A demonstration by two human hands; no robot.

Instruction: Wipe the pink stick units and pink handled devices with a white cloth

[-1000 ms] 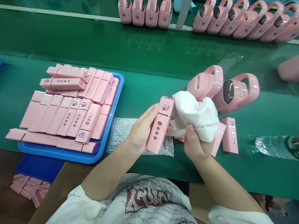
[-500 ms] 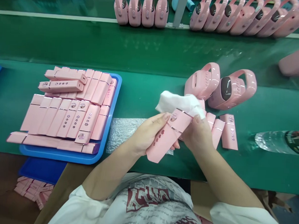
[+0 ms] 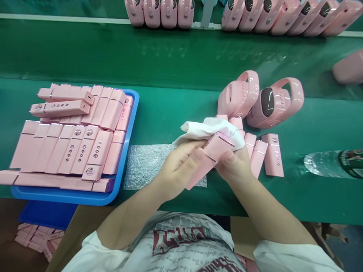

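A pink, boxy microphone (image 3: 209, 157) with a silver band is tilted between my hands, its ridged end facing up and away. My left hand (image 3: 180, 166) is closed round its body, the thumb lying along the front and over the buttons. On the other side, my right hand (image 3: 237, 162) pinches the upper part with its thumb and keeps a white cloth (image 3: 210, 128) bunched behind that end. The fingers of my right hand are mostly hidden by the microphone and cloth. Several more pink microphones (image 3: 273, 155) lie on the green bench just right of my right hand.
A blue tray (image 3: 125, 157) full of pink microphones stands at left, beside bubble wrap (image 3: 147, 164). Two pink handled speakers (image 3: 239, 94) stand behind my hands. A plastic bottle (image 3: 330, 162) lies at right. More speakers (image 3: 169, 11) line the shelf above.
The microphone has turned in my hands, so its ridged end now shows and its round emblem no longer does. My left thumb has moved up over its front. The view has shifted slightly.
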